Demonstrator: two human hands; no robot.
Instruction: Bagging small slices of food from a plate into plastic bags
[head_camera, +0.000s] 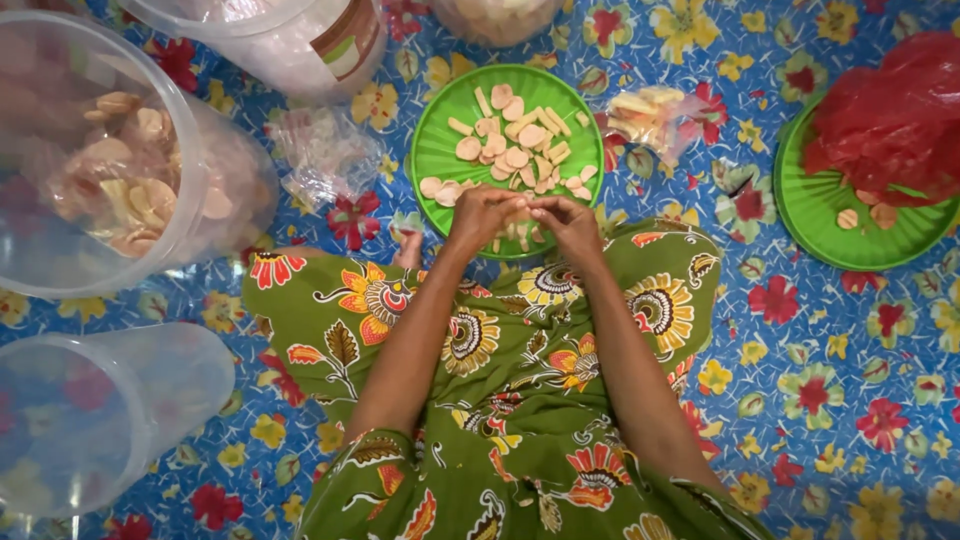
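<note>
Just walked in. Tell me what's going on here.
A person in a green patterned garment sits on a blue flowered mat. Both hands, the left hand and the right hand, meet over the near edge of a green plate of pale crackers, pinching something small I cannot make out. A clear tub of more crackers lies to the left, an empty tub nearer, and a second green plate holds a red plastic bag.

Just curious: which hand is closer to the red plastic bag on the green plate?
Right. The right hand lies nearer the red plastic bag; the left hand sits beyond it, farther away.
</note>
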